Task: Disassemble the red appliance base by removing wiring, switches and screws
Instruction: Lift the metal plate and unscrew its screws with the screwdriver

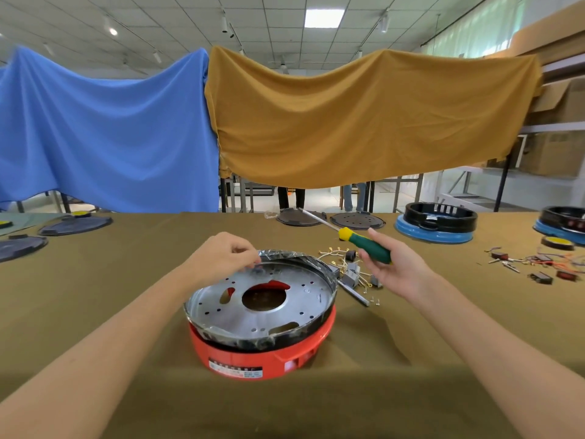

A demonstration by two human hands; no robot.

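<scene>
Red appliance base: round red plastic appliance base (262, 356), nearest the camera, sitting on the olive cloth-covered tabletop (95, 280); white label on its front wall
Metal plate: round silver metal plate (259, 299) with black rim, seated on top of the red base; large centre hole and small holes, red showing through the openings
Left hand: left hand (221, 253) at the far-left rim of the plate; fingertips curled and pinching at the rim edge
Right hand: right hand (392, 264) raised to the right of the base, fingers wrapped round the green-and-yellow-handled screwdriver (364, 242); steel shaft pointing up and away to the left
Loose parts: pale wires with brass terminals, grey switch blocks and small screws (351, 270) lying just beside the base on its right
Far edge: blue-and-black round appliance base (435, 223) and dark round lids (76, 224) well apart from the work
Backdrop: blue cloth (104, 131) and mustard cloth (364, 122) hanging behind
</scene>
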